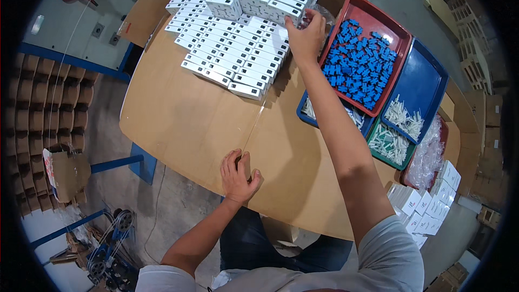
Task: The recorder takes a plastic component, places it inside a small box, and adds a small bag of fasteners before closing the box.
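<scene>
My right hand [306,40] reaches to the far side of the table, between a large stack of small white boxes [232,48] and a red tray [401,48] heaped with blue plastic pieces [359,65]. Its thumb is apart from the fingers, near the corner of a white box. By the fingertips lies a clear plastic bag [326,15], partly hidden; reddish contents seem to show through. My left hand [238,178] is at the table's near edge, loosely curved, fingers apart and holding nothing.
Right of the red tray, a blue tray [419,70] and a green tray [400,159] hold small white plastic pieces. Clear plastic bags [427,157] fill another tray beside them. More white boxes [424,205] are stacked at the right. Cardboard [141,16] stands along the table's far edge.
</scene>
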Available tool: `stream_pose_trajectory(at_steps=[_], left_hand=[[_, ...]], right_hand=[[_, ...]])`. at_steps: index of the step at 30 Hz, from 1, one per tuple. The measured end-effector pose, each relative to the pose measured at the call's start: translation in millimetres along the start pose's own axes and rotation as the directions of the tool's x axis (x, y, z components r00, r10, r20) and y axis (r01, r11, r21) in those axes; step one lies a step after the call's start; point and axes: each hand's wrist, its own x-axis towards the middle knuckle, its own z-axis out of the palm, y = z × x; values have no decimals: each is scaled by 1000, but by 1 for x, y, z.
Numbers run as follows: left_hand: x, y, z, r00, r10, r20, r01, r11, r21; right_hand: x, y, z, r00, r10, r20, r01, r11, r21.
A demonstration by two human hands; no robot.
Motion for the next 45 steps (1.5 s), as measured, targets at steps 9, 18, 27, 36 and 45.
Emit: stream_pose_trajectory(at_steps=[9, 18, 27, 36, 45], left_hand=[[-5, 0, 2, 999, 21, -44, -22, 999, -23], [-8, -4, 7, 994, 33, -103, -37, 999, -38], [-10, -1, 4, 992, 53, -117, -59, 997, -49], [-10, -3, -2, 992, 43, -122, -50, 997, -61], [-9, -3, 1, 992, 41, -118, -47, 998, -51]], right_hand=[[5, 7, -1, 999, -50, 12, 51, 998, -40], [-2, 17, -8, 997, -50, 59, 57, 990, -129], [-3, 34, -4, 988, -12, 157, 37, 986, -160], [-9, 20, 1, 987, 42, 158, -2, 969, -247], [-8, 28, -2, 987, 41, 157, 7, 956, -294]])
